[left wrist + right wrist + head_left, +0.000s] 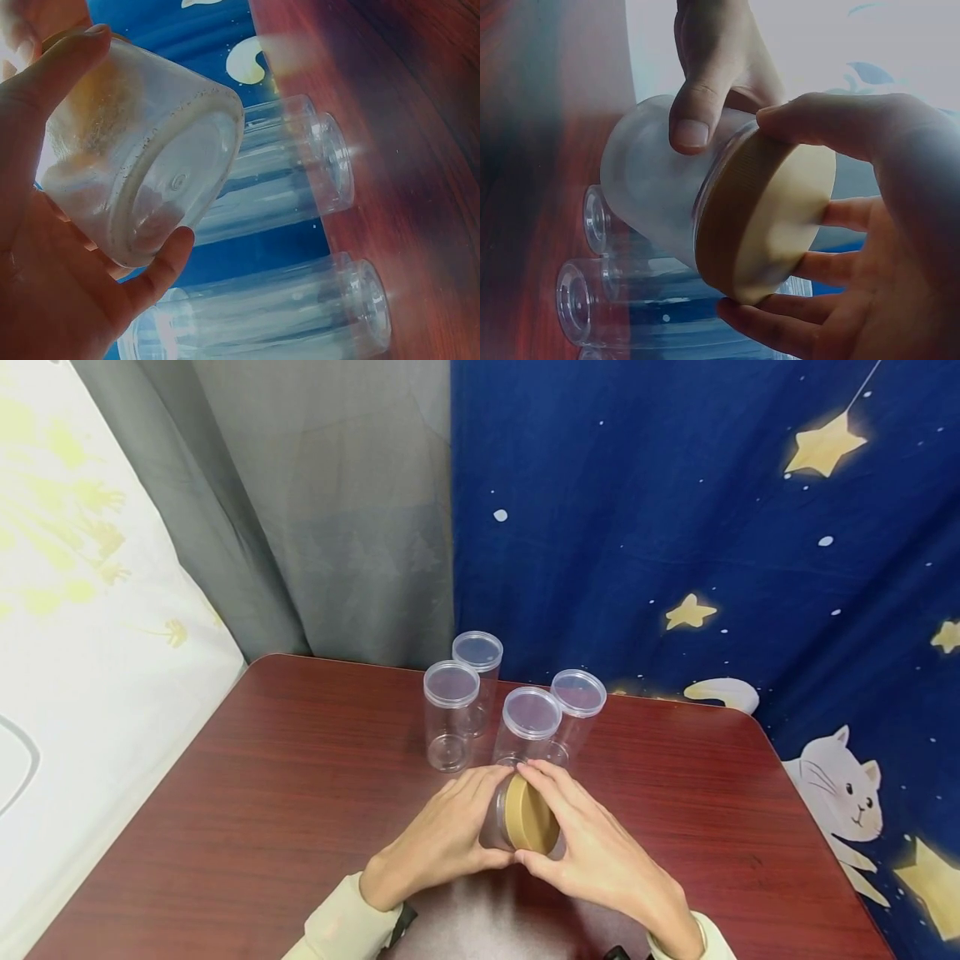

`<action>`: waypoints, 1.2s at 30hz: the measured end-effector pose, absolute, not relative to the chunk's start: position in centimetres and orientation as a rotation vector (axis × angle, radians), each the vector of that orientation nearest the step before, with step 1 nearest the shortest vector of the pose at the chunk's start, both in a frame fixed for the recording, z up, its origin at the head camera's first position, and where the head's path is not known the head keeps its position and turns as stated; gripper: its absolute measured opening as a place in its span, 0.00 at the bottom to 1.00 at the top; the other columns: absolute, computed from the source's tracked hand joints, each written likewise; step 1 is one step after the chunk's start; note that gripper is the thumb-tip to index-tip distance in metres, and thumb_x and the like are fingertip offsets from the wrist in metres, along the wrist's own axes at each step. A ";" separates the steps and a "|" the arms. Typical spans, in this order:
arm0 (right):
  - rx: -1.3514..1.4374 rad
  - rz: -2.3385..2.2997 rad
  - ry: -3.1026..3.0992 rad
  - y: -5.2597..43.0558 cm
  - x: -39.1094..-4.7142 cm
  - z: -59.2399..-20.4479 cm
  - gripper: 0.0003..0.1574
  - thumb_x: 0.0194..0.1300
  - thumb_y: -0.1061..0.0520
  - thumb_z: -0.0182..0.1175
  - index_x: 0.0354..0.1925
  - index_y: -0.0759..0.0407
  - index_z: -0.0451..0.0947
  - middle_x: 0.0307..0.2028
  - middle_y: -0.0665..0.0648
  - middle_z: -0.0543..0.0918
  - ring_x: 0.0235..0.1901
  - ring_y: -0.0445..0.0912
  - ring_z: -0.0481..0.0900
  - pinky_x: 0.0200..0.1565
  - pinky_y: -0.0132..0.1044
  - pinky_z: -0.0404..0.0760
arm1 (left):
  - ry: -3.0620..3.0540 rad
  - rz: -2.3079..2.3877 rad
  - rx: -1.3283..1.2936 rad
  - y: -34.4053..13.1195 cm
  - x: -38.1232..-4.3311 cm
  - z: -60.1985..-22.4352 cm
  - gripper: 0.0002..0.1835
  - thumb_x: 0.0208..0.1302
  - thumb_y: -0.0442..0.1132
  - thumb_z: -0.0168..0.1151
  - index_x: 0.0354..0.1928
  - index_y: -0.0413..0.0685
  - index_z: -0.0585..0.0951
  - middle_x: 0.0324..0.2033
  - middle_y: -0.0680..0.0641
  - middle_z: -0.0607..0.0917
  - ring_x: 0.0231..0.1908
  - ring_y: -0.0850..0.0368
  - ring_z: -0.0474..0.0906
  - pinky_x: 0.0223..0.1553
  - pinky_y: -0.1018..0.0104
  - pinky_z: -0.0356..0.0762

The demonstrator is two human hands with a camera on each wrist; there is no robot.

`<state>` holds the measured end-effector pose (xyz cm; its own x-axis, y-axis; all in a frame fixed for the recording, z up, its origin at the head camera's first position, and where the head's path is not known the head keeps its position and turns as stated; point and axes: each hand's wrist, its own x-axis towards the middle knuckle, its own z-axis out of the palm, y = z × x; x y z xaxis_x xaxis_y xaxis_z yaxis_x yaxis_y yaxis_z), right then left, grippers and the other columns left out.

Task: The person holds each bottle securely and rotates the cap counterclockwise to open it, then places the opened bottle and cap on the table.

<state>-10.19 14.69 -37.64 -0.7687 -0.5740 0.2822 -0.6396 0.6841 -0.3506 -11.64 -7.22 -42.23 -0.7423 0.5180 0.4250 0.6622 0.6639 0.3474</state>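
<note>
Hands [442,831] [600,847] round a tan-lidded jar [528,817], four upright clear jars [532,715] close behind.

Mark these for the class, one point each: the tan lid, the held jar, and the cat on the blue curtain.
Tan lid [784,214]: right wrist view, on its flat top.
Held jar [171,171]: left wrist view, on its clear base.
Cat [838,787]: head view, on its head.

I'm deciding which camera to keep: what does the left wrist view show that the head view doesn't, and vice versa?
Only the left wrist view: the underside of the held jar.

Only the head view: the tan lid's flat top, grey curtain and cat's face.

Both: the left hand gripping that jar, clear jars, table and blue curtain.
</note>
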 end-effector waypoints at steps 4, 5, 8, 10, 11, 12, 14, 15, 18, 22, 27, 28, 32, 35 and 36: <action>0.973 0.670 -2.732 14.9 -10.3 -37.6 0.57 0.51 0.41 0.74 0.74 0.49 0.60 0.70 0.50 0.65 0.67 0.45 0.69 0.60 0.46 0.76 | -2.586 -0.717 -0.924 -7.4 -11.7 -42.3 0.52 0.43 0.59 0.78 0.69 0.44 0.67 0.61 0.48 0.76 0.63 0.55 0.72 0.61 0.55 0.73; 0.963 0.674 -2.729 15.0 -10.4 -37.6 0.57 0.51 0.41 0.74 0.74 0.49 0.60 0.70 0.50 0.66 0.67 0.45 0.69 0.60 0.47 0.76 | -2.587 -0.719 -0.919 -7.4 -11.8 -42.3 0.52 0.43 0.59 0.78 0.69 0.44 0.67 0.61 0.48 0.76 0.63 0.55 0.72 0.61 0.55 0.73; 0.935 0.685 -2.723 15.1 -10.5 -37.5 0.57 0.51 0.42 0.74 0.74 0.47 0.60 0.70 0.49 0.66 0.66 0.45 0.70 0.59 0.47 0.77 | -2.598 -0.738 -0.893 -7.6 -11.9 -42.3 0.53 0.43 0.60 0.78 0.69 0.44 0.67 0.61 0.49 0.76 0.62 0.57 0.72 0.61 0.56 0.73; 0.918 0.690 -2.722 15.3 -10.6 -37.4 0.57 0.51 0.42 0.74 0.74 0.46 0.59 0.70 0.49 0.66 0.65 0.45 0.71 0.57 0.47 0.78 | -2.605 -0.759 -0.877 -7.8 -12.0 -42.3 0.53 0.42 0.59 0.78 0.69 0.45 0.67 0.60 0.49 0.76 0.62 0.57 0.72 0.61 0.55 0.73; 0.913 0.689 -2.722 15.3 -10.6 -37.4 0.57 0.51 0.42 0.74 0.74 0.45 0.58 0.70 0.49 0.66 0.65 0.45 0.71 0.57 0.47 0.78 | -2.607 -0.769 -0.868 -7.9 -12.0 -42.3 0.53 0.42 0.59 0.78 0.69 0.46 0.67 0.60 0.50 0.76 0.62 0.57 0.72 0.60 0.55 0.73; 0.907 0.688 -2.725 15.4 -10.7 -37.5 0.57 0.51 0.42 0.74 0.74 0.45 0.58 0.70 0.48 0.66 0.65 0.45 0.71 0.57 0.47 0.78 | -2.607 -0.782 -0.863 -8.1 -12.0 -42.3 0.53 0.42 0.59 0.79 0.68 0.45 0.67 0.60 0.50 0.77 0.62 0.56 0.72 0.60 0.55 0.73; 0.896 0.687 -2.731 15.5 -10.7 -37.5 0.57 0.51 0.42 0.74 0.74 0.44 0.58 0.70 0.48 0.66 0.64 0.45 0.72 0.56 0.47 0.79 | -2.606 -0.807 -0.852 -8.3 -12.1 -42.3 0.52 0.41 0.59 0.79 0.68 0.46 0.67 0.59 0.50 0.77 0.61 0.57 0.73 0.61 0.55 0.73; 0.890 0.686 -2.735 15.6 -10.7 -37.5 0.57 0.52 0.42 0.74 0.74 0.44 0.58 0.70 0.48 0.66 0.64 0.45 0.73 0.56 0.47 0.79 | -2.607 -0.820 -0.848 -8.5 -12.2 -42.3 0.52 0.41 0.59 0.79 0.68 0.46 0.68 0.59 0.51 0.77 0.61 0.57 0.73 0.61 0.55 0.73; 0.872 0.678 -2.748 15.8 -10.8 -37.5 0.56 0.52 0.41 0.73 0.74 0.45 0.58 0.70 0.49 0.66 0.63 0.45 0.74 0.55 0.47 0.80 | -2.616 -0.835 -0.824 -9.1 -12.3 -42.2 0.52 0.41 0.59 0.80 0.68 0.46 0.68 0.59 0.50 0.77 0.60 0.57 0.73 0.62 0.55 0.72; 0.843 0.666 -2.763 16.3 -10.9 -37.6 0.56 0.52 0.41 0.73 0.73 0.44 0.59 0.70 0.48 0.66 0.62 0.45 0.75 0.53 0.48 0.80 | -2.626 -0.842 -0.777 -10.0 -12.5 -41.9 0.53 0.39 0.58 0.81 0.67 0.45 0.68 0.59 0.49 0.77 0.59 0.56 0.74 0.60 0.53 0.74; 0.802 0.682 -2.783 17.1 -11.1 -37.7 0.55 0.52 0.42 0.74 0.73 0.43 0.59 0.69 0.47 0.67 0.60 0.44 0.75 0.54 0.48 0.80 | -2.627 -0.853 -0.721 -11.1 -12.4 -41.8 0.53 0.39 0.58 0.81 0.67 0.43 0.69 0.59 0.48 0.78 0.59 0.54 0.75 0.60 0.51 0.74; 0.792 0.686 -2.786 17.2 -11.2 -37.7 0.55 0.52 0.42 0.74 0.73 0.43 0.59 0.69 0.47 0.67 0.60 0.44 0.76 0.54 0.48 0.79 | -2.627 -0.854 -0.712 -11.3 -12.4 -41.8 0.53 0.39 0.58 0.81 0.67 0.43 0.68 0.59 0.48 0.78 0.59 0.53 0.75 0.60 0.50 0.73; 0.753 0.711 -2.791 18.0 -11.5 -37.7 0.55 0.51 0.44 0.75 0.72 0.45 0.59 0.67 0.47 0.68 0.57 0.44 0.77 0.55 0.48 0.79 | -2.615 -0.868 -0.680 -12.4 -12.3 -41.8 0.54 0.39 0.57 0.81 0.67 0.43 0.67 0.59 0.48 0.77 0.60 0.53 0.75 0.60 0.48 0.72; 0.727 0.727 -2.801 18.6 -11.8 -37.8 0.55 0.51 0.45 0.75 0.72 0.46 0.59 0.66 0.47 0.68 0.56 0.44 0.77 0.55 0.48 0.78 | -2.596 -0.900 -0.650 -13.3 -12.4 -41.7 0.53 0.39 0.55 0.82 0.68 0.45 0.67 0.58 0.49 0.78 0.58 0.53 0.75 0.59 0.47 0.72; 0.716 0.727 -2.807 18.8 -11.9 -37.8 0.55 0.52 0.45 0.75 0.72 0.46 0.59 0.66 0.48 0.68 0.56 0.45 0.77 0.55 0.48 0.78 | -2.592 -0.905 -0.635 -13.6 -12.4 -41.6 0.53 0.39 0.55 0.82 0.68 0.45 0.67 0.58 0.48 0.78 0.58 0.53 0.75 0.59 0.47 0.72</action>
<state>-11.87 18.77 -37.80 -0.8736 -0.4105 0.2613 -0.4858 0.7677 -0.4179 -12.42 -13.65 -41.62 -0.8491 0.3018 0.4335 0.5060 0.7002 0.5037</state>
